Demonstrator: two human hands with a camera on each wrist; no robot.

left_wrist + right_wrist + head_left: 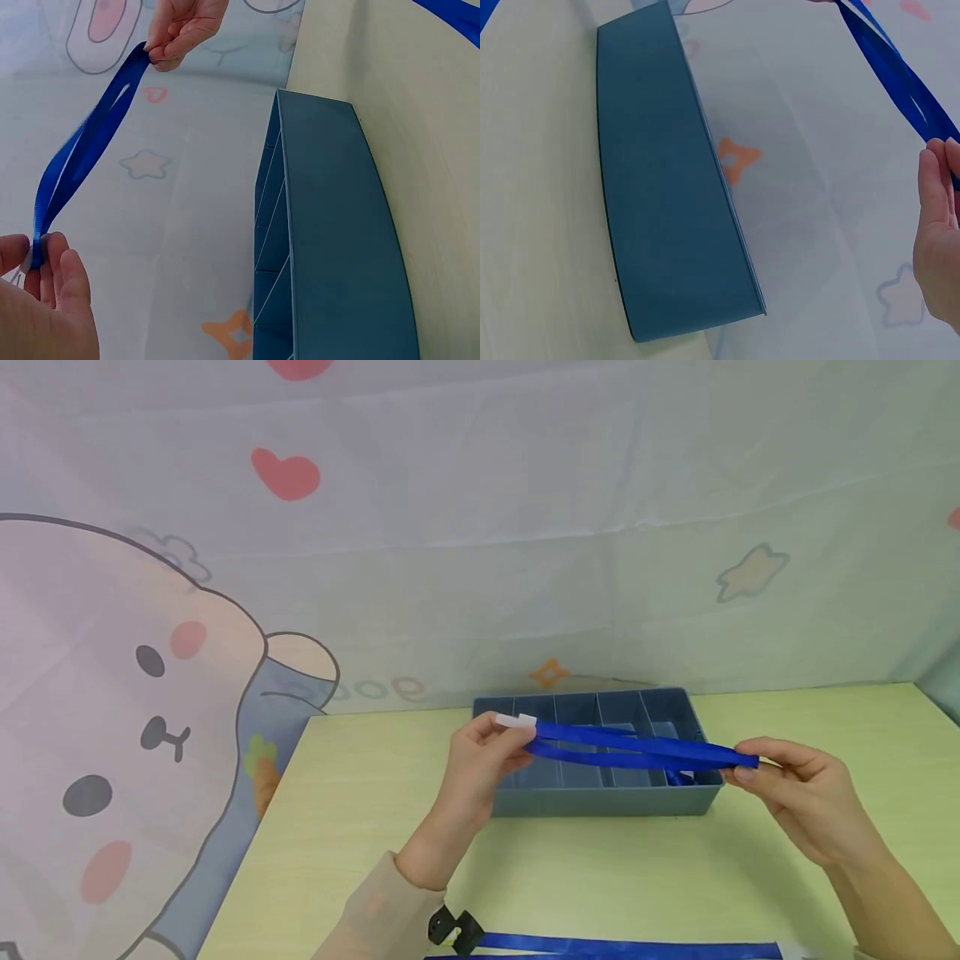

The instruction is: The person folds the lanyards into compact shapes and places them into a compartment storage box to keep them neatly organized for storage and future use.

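Strap [637, 744] btwn L hand [478, 764], R hand [808, 789]

Only one bit of writing from where I stand: pale grey lettering [372, 689], low on the hanging cloth [480, 527], just above the back of the table [360, 827], left of an orange star [550, 673]. Rounded letters, what look like two o's, then maybe a g at the right end; leftward part too faint, whole word unreadable
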